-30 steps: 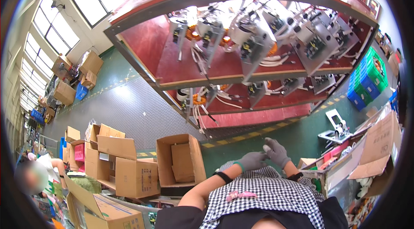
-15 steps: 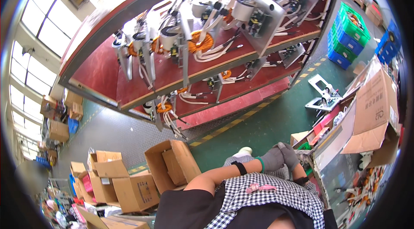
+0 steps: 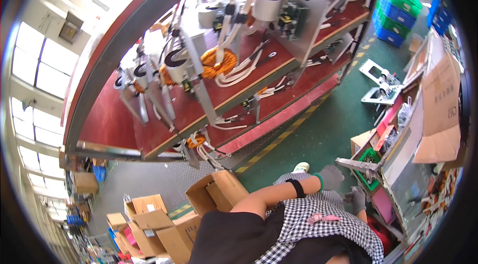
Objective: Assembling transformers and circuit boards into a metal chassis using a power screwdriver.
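Gloves of grey fabric cover both hands, which are near each other but apart, just in front of the person's body. The left hand (image 3: 331, 178) is blurred, so I cannot tell whether it is open or closed; no object shows in it. A green band (image 3: 319, 181) circles the glove's cuff, and a black strap (image 3: 297, 188) wraps the bare forearm. The right hand (image 3: 356, 199) looks loosely open, its fingers a little bent and apart, with nothing visible in it.

Nearest to both is the table (image 3: 401, 164) on the right, whose grey edge juts toward the left hand. A green basket (image 3: 369, 156) sits behind that edge, partly hidden by it. Farther along, an open cardboard carton (image 3: 440, 105) stands tilted over the table.

A checked apron (image 3: 311, 207) with a pink bow (image 3: 322, 218) covers the person's front, and a pale shoe (image 3: 300, 167) shows beyond it on the green floor (image 3: 323, 132). Ahead stands a rack with red shelves (image 3: 107, 129), carrying upright metal plates (image 3: 316, 15), orange coils (image 3: 218, 62) and white cables. Cardboard boxes (image 3: 234, 189) stand to the left. A white metal bracket (image 3: 381, 96) and stacked green and blue crates (image 3: 398, 12) occupy the right side.
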Demonstrator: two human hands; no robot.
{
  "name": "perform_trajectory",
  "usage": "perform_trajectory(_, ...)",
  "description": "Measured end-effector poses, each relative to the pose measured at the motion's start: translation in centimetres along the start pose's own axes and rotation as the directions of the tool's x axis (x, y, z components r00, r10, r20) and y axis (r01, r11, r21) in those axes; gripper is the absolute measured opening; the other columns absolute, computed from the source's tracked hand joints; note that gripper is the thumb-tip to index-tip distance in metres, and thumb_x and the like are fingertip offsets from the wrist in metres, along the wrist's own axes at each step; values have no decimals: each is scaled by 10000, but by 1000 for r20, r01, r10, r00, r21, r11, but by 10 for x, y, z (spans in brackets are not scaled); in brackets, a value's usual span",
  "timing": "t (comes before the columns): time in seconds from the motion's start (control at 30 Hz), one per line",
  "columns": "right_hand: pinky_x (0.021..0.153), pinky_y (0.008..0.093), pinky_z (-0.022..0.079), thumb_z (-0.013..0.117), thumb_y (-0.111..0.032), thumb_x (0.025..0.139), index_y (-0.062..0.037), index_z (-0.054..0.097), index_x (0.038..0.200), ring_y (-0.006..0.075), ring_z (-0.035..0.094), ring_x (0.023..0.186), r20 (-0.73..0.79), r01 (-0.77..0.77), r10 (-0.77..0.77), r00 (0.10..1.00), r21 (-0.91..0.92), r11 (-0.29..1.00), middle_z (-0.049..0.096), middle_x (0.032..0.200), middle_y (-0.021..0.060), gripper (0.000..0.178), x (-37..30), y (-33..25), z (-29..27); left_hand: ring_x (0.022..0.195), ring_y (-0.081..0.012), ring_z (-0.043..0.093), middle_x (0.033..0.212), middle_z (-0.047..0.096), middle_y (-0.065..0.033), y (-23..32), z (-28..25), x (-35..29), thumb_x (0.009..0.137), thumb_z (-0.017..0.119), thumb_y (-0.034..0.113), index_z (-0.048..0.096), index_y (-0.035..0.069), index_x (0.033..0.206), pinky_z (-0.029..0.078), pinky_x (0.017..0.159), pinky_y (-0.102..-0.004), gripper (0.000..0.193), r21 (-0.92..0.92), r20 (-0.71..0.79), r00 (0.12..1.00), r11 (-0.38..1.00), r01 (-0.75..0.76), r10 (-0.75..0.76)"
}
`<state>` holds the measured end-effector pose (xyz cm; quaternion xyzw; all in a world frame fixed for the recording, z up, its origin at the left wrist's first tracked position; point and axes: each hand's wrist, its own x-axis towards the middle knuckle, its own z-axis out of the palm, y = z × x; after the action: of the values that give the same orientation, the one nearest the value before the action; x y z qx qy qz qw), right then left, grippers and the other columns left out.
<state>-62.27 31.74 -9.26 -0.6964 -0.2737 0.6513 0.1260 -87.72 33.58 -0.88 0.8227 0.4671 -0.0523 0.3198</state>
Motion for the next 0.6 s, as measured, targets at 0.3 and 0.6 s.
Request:
perform_trajectory(0.3, 604, 375, 533, 530, -218, 896, -10, 601, 1074, 266, 664, 687, -274, 54, -16, 962, 135, 989, 670, 845, 175, 283, -46, 118, -41, 890, -291, 628, 953, 644, -115, 34, 17, 47, 889, 488, 233, 575, 162, 1128, 496, 771, -434, 264, 78, 180, 907, 914, -398, 380)
perform_trajectory(0.6, 806, 402, 514, 593, -250, 809, -55, 686, 963, 343, 645, 896, -398, -104, -66, 915, -391, 914, 675, 997, 135, 265, -88, 326, -76, 923, -319, 620, 998, 641, -112, 188, 61, 133, 879, 452, 146, 600, 182, 1129, 495, 802, -445, 292, -12, 428, 625, 696, -718, 653)
